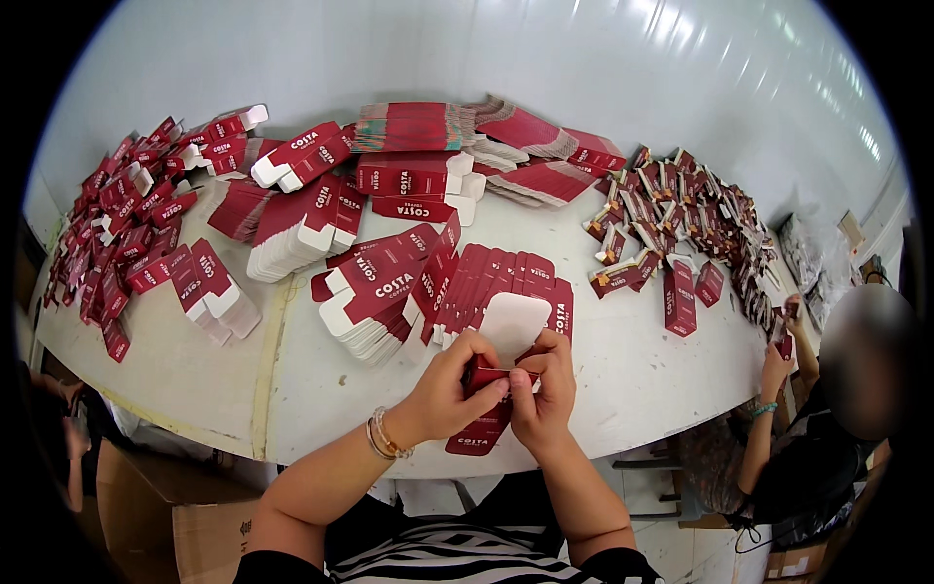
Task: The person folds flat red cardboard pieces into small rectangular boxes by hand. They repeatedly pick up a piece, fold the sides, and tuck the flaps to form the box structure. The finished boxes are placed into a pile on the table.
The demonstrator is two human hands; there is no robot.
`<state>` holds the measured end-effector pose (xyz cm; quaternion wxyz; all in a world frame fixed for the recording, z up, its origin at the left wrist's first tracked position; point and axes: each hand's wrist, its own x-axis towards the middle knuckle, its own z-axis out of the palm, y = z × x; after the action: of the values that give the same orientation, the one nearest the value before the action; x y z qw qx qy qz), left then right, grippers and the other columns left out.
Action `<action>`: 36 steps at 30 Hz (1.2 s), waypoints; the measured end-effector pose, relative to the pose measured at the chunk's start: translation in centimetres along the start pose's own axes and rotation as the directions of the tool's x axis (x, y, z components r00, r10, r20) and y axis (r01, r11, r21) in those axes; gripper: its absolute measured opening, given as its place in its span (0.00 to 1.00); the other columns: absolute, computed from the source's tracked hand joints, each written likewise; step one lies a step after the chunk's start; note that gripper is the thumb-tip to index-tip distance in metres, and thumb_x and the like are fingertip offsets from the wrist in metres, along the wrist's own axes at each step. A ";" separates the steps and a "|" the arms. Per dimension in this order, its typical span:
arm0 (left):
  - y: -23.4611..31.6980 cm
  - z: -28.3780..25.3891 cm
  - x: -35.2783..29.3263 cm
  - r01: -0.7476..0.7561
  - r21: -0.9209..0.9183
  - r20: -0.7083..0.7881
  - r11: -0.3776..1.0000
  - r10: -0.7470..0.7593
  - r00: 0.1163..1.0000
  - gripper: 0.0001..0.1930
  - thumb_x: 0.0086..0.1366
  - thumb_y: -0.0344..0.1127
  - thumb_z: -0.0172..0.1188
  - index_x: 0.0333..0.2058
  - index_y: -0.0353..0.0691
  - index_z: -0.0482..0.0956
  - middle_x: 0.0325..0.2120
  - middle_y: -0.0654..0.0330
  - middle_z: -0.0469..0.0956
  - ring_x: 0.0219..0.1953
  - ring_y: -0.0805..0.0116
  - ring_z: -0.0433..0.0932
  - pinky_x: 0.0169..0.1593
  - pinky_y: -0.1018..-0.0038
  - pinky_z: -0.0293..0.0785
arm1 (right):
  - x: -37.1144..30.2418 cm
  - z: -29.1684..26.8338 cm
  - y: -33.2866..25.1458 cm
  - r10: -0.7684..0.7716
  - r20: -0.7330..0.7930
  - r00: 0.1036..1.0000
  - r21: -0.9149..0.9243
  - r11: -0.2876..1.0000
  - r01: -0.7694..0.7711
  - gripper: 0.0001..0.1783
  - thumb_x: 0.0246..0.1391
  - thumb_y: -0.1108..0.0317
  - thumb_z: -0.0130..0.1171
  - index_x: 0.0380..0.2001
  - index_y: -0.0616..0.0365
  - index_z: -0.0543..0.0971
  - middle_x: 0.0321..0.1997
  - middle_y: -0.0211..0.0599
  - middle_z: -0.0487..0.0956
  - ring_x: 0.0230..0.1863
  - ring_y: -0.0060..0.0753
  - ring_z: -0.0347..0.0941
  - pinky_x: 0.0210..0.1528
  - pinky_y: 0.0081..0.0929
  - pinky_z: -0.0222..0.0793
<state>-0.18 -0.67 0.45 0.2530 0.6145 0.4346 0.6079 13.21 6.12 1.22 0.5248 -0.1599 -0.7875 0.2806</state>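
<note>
Near the front edge of the table, both my hands grip one dark red folding carton (477, 435). Its open end faces up, and a large white flap (514, 323) stands out beyond my fingers. My left hand (455, 387), with bracelets at the wrist, is closed on the carton's left side. On the right side, my right hand (543, 397) is closed with its thumb at the opening's edge. My fingers hide part of the carton's walls. Just beyond lie fanned flat red cartons (501, 277) and a stack of flat cartons with white flaps (375, 282).
A heap of red cartons (126, 224) covers the table's left end. Bundled flat cartons (413, 128) lie at the back. Many small packed boxes (681, 209) are piled to the right, near a seated co-worker's hands (775, 370). A cardboard box (209, 535) stands below left.
</note>
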 end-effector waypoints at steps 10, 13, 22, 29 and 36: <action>0.1 -0.2 -0.4 0.225 -0.311 0.269 0.923 -0.142 0.953 0.10 0.66 0.39 0.48 0.39 0.39 0.62 0.32 0.64 0.63 0.35 0.79 0.63 0.42 0.80 0.62 | 4.3 -1.5 -0.7 0.437 0.505 0.744 0.760 0.183 -0.623 0.30 0.61 0.47 0.31 0.51 0.62 0.66 0.55 0.58 0.67 0.55 0.51 0.65 0.59 0.42 0.57; 0.3 -0.4 -0.1 0.260 -0.329 0.347 0.908 -0.140 0.927 0.11 0.67 0.41 0.45 0.41 0.40 0.61 0.33 0.64 0.62 0.37 0.79 0.61 0.44 0.80 0.60 | 4.4 -1.8 -0.3 0.379 0.619 0.688 0.657 0.230 -0.718 0.29 0.58 0.48 0.35 0.51 0.62 0.66 0.54 0.61 0.67 0.55 0.55 0.65 0.57 0.44 0.60; 0.2 -0.6 0.4 0.108 -0.331 0.404 0.937 0.038 0.914 0.24 0.67 0.45 0.45 0.55 0.37 0.55 0.49 0.58 0.59 0.53 0.68 0.58 0.57 0.73 0.53 | 3.9 -0.7 -1.7 0.427 0.474 0.770 0.535 0.555 -0.638 0.34 0.60 0.43 0.28 0.50 0.65 0.64 0.42 0.55 0.74 0.43 0.43 0.72 0.49 0.34 0.66; -0.6 0.1 -0.2 0.010 -0.334 0.291 0.943 0.093 0.952 0.20 0.66 0.46 0.45 0.49 0.37 0.60 0.46 0.58 0.63 0.50 0.68 0.62 0.55 0.71 0.56 | 2.9 0.4 -2.1 0.347 0.359 0.867 0.381 0.793 -0.475 0.37 0.60 0.40 0.26 0.52 0.65 0.62 0.37 0.49 0.76 0.39 0.37 0.73 0.46 0.30 0.67; -1.0 0.1 -0.1 0.065 -0.402 0.295 0.913 0.062 0.953 0.15 0.66 0.45 0.46 0.40 0.37 0.65 0.38 0.59 0.67 0.44 0.69 0.66 0.51 0.72 0.59 | 0.4 2.9 -0.5 0.364 0.495 0.789 0.552 0.569 -0.609 0.36 0.57 0.44 0.40 0.54 0.67 0.62 0.48 0.53 0.70 0.49 0.42 0.67 0.54 0.34 0.61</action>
<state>-0.32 -0.27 -0.42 0.4391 0.6335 0.2553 0.5837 10.43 5.16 0.99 0.3073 -0.1186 -0.6233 0.7093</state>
